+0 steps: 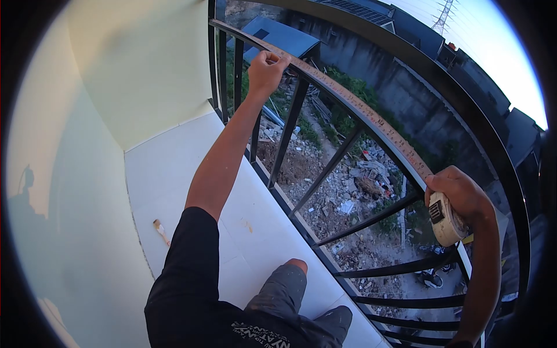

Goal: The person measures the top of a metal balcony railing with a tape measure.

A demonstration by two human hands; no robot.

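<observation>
The pale cream plastered wall (93, 69) rises on the left, and at its foot runs the glossy white tiled floor (191, 151). Along the floor's outer edge stands the black metal railing with slim upright bars (290, 119), and past the bars I can see rubble-strewn ground (307, 159) below.

On the railing's top lies what matters most to my eye: the long, narrow, worn orange tape blade marked with numbers (360, 109). Its long axis follows the rail, crossing in front of the person from the wall's end toward their right. Most of its visible length lies between the two hands — though some carries on past the left one, toward the wall, and I cannot make out its tip.

The right hand (461, 191) is at the near end, wrapped around the rounded off-white tape case with black lettering (447, 223), which sits just beside the rail where the blade comes out. The left hand (267, 75) is much nearer the wall, its arm stretched out, fingers curled and their tips at the blade — whether they pinch it or only press it down, I cannot tell.

Smallest of all, a little brush-like tool with brown bristles (161, 231) lies on the tiles, well apart from both hands.
</observation>
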